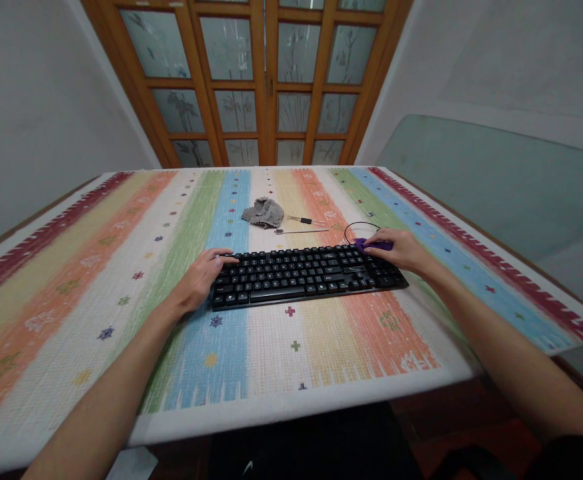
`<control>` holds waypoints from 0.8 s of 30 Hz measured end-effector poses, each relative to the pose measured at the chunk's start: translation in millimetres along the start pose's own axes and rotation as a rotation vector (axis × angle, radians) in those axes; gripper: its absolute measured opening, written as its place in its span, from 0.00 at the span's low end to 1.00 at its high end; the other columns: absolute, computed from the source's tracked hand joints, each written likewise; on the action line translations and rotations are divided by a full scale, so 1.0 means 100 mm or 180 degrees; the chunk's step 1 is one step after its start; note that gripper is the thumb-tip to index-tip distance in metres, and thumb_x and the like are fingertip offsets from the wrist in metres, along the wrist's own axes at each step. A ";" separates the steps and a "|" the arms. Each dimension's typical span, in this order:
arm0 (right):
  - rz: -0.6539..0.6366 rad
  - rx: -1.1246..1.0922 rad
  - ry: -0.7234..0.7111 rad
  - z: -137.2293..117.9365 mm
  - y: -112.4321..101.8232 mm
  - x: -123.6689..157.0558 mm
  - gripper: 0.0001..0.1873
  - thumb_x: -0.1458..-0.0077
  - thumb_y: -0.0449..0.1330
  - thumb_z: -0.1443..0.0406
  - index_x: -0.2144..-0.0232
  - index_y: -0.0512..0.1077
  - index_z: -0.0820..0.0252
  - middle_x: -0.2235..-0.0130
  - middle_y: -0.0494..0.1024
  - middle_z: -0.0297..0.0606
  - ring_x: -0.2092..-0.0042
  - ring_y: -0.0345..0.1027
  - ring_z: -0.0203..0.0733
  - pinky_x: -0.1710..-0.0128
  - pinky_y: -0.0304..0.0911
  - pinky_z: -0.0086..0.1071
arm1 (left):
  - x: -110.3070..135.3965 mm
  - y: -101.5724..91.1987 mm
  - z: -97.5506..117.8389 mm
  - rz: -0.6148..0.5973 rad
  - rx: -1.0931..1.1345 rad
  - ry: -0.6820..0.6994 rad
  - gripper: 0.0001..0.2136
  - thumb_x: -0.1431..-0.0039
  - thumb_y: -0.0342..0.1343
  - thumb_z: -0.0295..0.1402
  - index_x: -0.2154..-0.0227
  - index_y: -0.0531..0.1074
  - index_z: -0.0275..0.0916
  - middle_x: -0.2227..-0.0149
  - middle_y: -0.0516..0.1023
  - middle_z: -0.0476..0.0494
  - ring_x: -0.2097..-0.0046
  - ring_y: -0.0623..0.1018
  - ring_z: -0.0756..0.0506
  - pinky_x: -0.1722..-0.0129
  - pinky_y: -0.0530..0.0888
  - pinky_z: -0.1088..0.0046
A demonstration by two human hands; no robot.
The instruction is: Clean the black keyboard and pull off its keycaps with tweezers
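A black keyboard (291,275) lies across the striped tablecloth, its long side toward me. At its left end, my left hand (204,277) grips the edge, with fingers stretched over the upper left corner keys. My right hand (396,250) is closed on a small purple cloth (377,245), pressed against the upper right part of the keyboard near the number keys. Part of the cloth is hidden under the fingers. A thin black cable (354,225) loops out behind the keyboard near my right hand.
Behind the keyboard lie a crumpled grey cloth (265,213), tweezers with a black part (306,221) and a thin brush-like rod (304,231). The tablecloth (271,360) covers the table. Wooden doors with glass panes (236,110) stand beyond it.
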State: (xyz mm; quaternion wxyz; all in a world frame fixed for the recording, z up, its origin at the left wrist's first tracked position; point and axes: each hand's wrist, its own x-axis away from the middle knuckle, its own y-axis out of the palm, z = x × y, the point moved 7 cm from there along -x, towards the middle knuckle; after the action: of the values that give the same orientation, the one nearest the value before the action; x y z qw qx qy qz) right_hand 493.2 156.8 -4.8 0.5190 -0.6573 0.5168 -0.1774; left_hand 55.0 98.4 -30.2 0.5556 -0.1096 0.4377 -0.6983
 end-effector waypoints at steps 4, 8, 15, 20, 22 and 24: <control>0.0209 0.0243 0.0140 0.05 -0.01 -0.03 0.17 0.44 0.59 0.51 0.67 0.80 0.56 0.63 0.82 0.43 0.63 0.75 0.49 0.59 0.70 0.43 | 0.00 0.01 -0.02 -0.0034 -0.0001 0.0030 0.25 0.27 0.35 0.45 0.50 0.78 0.44 0.42 0.74 0.41 0.40 0.71 0.36 0.35 0.62 0.47; 0.0566 0.0120 0.0472 0.16 -0.12 -0.01 0.18 0.46 0.60 0.49 0.67 0.80 0.55 0.64 0.82 0.43 0.62 0.75 0.52 0.58 0.69 0.44 | 0.00 0.01 -0.01 -0.0046 -0.0026 0.0036 0.26 0.27 0.34 0.45 0.50 0.78 0.42 0.42 0.74 0.40 0.40 0.71 0.36 0.35 0.63 0.48; 0.0682 -0.0229 0.0288 -0.20 -0.25 -0.11 0.19 0.45 0.62 0.52 0.58 0.80 0.57 0.59 0.81 0.44 0.59 0.74 0.51 0.56 0.68 0.44 | 0.00 -0.01 -0.06 0.0193 0.0294 -0.0156 0.31 0.29 0.35 0.53 0.39 0.67 0.37 0.41 0.74 0.34 0.39 0.71 0.33 0.36 0.63 0.46; 0.0228 -0.0145 -0.0526 -0.91 0.03 -0.34 0.15 0.38 0.60 0.59 0.52 0.78 0.57 0.57 0.79 0.43 0.57 0.72 0.48 0.53 0.67 0.42 | 0.01 -0.02 -0.08 0.0294 0.0620 -0.0230 0.31 0.30 0.36 0.54 0.35 0.61 0.38 0.41 0.73 0.33 0.41 0.72 0.33 0.38 0.65 0.45; 0.0028 -0.0210 -0.0882 -1.21 0.21 -0.42 0.14 0.36 0.58 0.62 0.51 0.77 0.58 0.55 0.78 0.44 0.54 0.71 0.48 0.52 0.66 0.42 | 0.02 -0.02 -0.10 0.0320 0.0687 -0.0254 0.31 0.30 0.37 0.54 0.33 0.58 0.39 0.42 0.74 0.33 0.41 0.73 0.33 0.39 0.66 0.46; -0.0175 -0.0257 -0.1213 -1.50 0.41 -0.47 0.14 0.35 0.57 0.64 0.51 0.77 0.59 0.56 0.76 0.44 0.55 0.70 0.46 0.53 0.66 0.41 | 0.02 -0.01 -0.12 0.0345 0.0761 -0.0281 0.32 0.30 0.37 0.54 0.33 0.57 0.38 0.42 0.74 0.32 0.42 0.73 0.33 0.40 0.67 0.46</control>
State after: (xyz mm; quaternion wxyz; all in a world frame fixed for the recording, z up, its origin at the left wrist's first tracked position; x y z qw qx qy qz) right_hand 338.3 125.7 33.4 0.5756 -0.7132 0.3977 -0.0430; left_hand 45.7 102.9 -36.9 0.6203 -0.0494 0.3317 -0.7090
